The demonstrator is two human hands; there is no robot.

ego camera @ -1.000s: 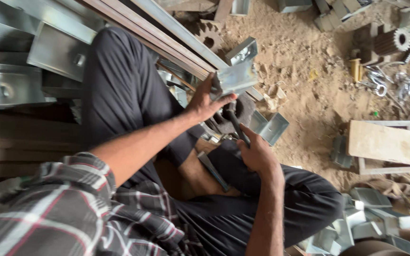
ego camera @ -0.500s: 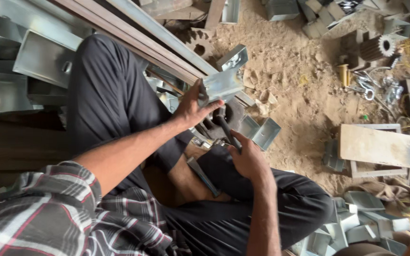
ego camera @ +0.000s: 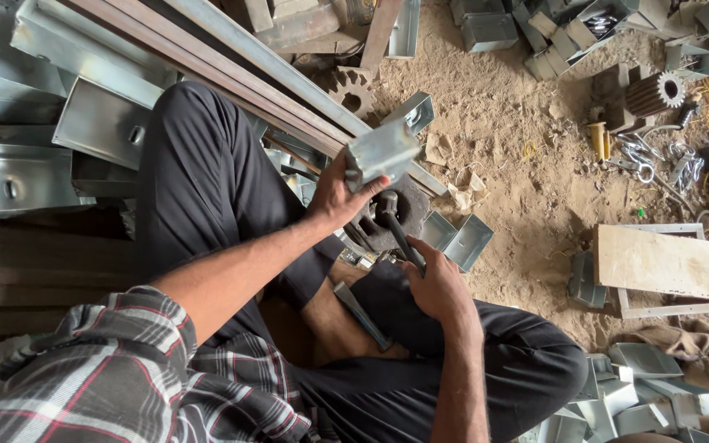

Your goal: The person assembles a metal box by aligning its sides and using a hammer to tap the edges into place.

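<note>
I sit on sandy ground with my legs in dark trousers (ego camera: 207, 189) folded. My left hand (ego camera: 336, 197) grips a bent grey metal bracket (ego camera: 382, 152) and holds it over a round dark iron block (ego camera: 408, 215). My right hand (ego camera: 439, 285) is closed on the handle of a dark hammer (ego camera: 394, 221), its head resting near the block just under the bracket. A flat metal bar (ego camera: 360, 314) lies across my foot between my legs.
Long steel channels and bars (ego camera: 231, 61) run along the upper left. More bent brackets (ego camera: 457, 238) lie beside the block and at the lower right (ego camera: 642, 394). A gear (ego camera: 654, 93), hooks and a wooden board (ego camera: 665, 264) sit on the sand at the right.
The view has shifted slightly. My left hand still holds the bracket over the block, and the hammer in my right hand has stayed low near it.
</note>
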